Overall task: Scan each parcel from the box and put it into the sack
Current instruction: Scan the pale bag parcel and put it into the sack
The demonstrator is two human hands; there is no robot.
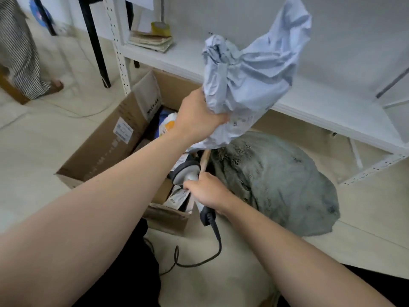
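Holding crumpled grey parcel [254, 69] aloft in left grip [197, 117] over box [104, 142]; clasping scanner [188, 172] in right grip [209, 192] beside sack [278, 185]

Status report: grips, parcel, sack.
Left grip holds pale blue parcel raised above box. Right grip holds scanner under it. Sack beside box; mouth unclear.

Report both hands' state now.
Left hand: grips the grey poly-mailer parcel.
Right hand: grips the corded barcode scanner.

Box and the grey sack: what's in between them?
In the head view, the right hand, gripping the scanner, sits between the box and the sack.
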